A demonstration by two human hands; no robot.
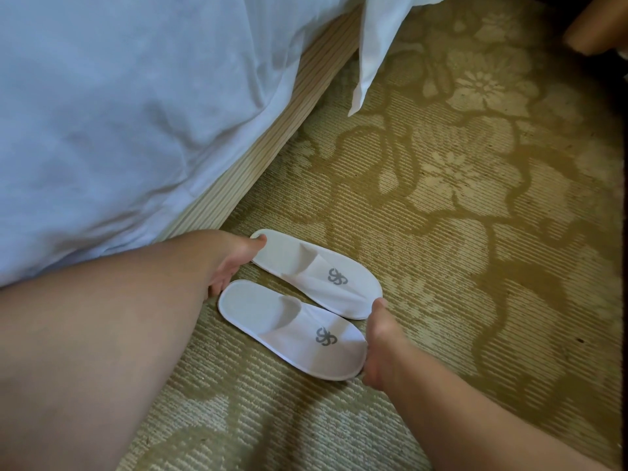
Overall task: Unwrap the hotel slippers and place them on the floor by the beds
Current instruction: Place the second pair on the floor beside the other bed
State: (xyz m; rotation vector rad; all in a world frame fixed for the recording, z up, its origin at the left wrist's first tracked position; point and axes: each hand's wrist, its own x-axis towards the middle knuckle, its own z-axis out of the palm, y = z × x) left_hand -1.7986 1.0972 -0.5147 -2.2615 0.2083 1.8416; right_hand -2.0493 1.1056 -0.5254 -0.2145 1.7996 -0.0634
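Note:
Two white hotel slippers with a grey logo lie side by side on the patterned carpet, toes pointing right. The far slipper has its heel pinched between the thumb and fingers of my left hand. The near slipper has its toe end touched by my right hand, whose fingers curl around the toe edges of both slippers. No wrapping shows on either slipper.
The bed with white linen fills the upper left, its striped base running diagonally beside the slippers. A white pillowcase corner hangs down at the top. Gold floral carpet spreads to the right. A wooden furniture piece sits top right.

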